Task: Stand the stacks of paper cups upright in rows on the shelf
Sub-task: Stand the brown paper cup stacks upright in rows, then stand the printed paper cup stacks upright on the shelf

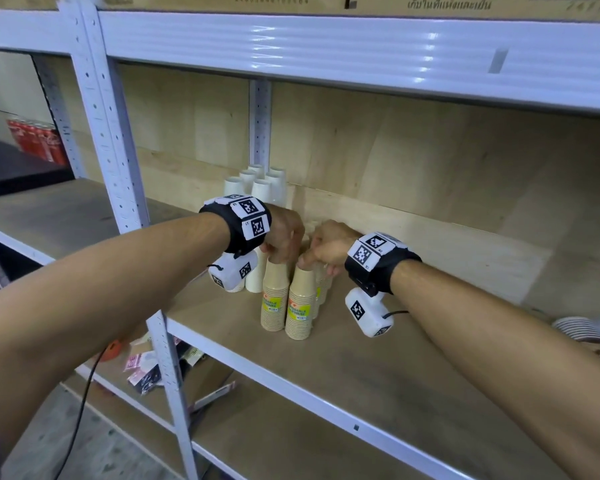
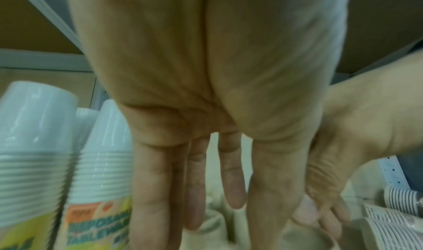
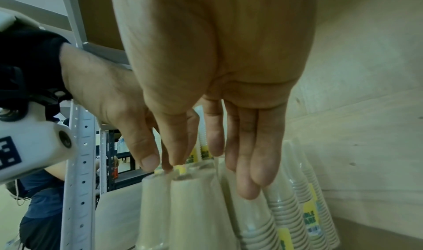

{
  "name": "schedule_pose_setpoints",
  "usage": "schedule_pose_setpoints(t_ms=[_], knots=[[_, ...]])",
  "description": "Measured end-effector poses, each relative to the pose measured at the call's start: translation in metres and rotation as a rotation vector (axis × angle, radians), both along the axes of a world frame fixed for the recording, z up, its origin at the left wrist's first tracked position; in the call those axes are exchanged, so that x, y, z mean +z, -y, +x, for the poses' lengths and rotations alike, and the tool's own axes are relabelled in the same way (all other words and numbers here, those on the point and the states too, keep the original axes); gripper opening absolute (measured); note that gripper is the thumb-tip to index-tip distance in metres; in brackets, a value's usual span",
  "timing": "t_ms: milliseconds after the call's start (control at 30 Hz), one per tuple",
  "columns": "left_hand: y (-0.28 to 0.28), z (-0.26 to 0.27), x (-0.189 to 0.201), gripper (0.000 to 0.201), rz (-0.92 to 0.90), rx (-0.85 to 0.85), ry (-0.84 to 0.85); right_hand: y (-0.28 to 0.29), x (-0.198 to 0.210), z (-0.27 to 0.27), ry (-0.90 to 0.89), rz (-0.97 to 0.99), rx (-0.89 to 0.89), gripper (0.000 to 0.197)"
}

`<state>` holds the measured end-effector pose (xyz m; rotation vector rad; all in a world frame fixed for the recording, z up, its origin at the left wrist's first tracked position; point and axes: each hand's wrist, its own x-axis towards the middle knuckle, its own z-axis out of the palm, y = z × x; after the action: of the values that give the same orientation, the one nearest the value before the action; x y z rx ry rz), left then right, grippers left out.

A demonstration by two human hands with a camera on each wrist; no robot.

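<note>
Two upright stacks of brown paper cups (image 1: pixel 274 299) (image 1: pixel 300 306) with yellow labels stand on the wooden shelf board (image 1: pixel 378 358), with more brown stacks (image 1: pixel 321 289) tight behind them. My left hand (image 1: pixel 283 254) (image 2: pixel 217 190) reaches down with straight fingers onto the top of the left front stack. My right hand (image 1: pixel 312 259) (image 3: pixel 217 154) does the same, its fingertips touching the tops of the brown stacks (image 3: pixel 194 208). Neither hand grips anything. White cup stacks (image 1: pixel 257 181) (image 2: pixel 34 127) stand upright in rows behind and to the left.
The upper shelf beam (image 1: pixel 326 53) hangs low over the hands, and a steel post (image 1: pixel 118 168) stands to the left. A pile of ridged paper plates (image 1: pixel 575 327) (image 2: pixel 389 217) lies at the far right. Red cans (image 1: pixel 37 140) sit at the far left. Another person (image 3: pixel 38 208) stands beyond the post.
</note>
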<state>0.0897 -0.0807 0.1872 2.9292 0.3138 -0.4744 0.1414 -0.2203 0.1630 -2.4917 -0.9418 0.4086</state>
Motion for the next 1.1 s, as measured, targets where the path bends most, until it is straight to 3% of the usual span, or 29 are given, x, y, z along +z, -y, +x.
schedule_pose_setpoints(t_ms=[200,467,633,867,1100], knots=[[0.013,0.026,0.022,0.028,-0.021,-0.045,0.140,0.027,0.011,0.025,0.071,0.003,-0.110,0.025],[0.075,0.074,0.023,0.028,-0.080,-0.196,0.213,0.112,0.005,0.065,0.074,-0.111,-0.319,0.023],[0.123,0.102,0.010,0.034,-0.087,-0.322,0.207,0.174,-0.006,0.078,0.090,-0.182,-0.449,0.021],[0.187,0.126,-0.015,0.037,-0.098,-0.500,0.222,0.240,-0.037,0.086,0.135,-0.411,-0.601,0.040],[0.238,0.135,-0.057,0.050,-0.171,-0.665,0.170,0.290,-0.088,0.118,0.102,-0.412,-0.591,0.039]])
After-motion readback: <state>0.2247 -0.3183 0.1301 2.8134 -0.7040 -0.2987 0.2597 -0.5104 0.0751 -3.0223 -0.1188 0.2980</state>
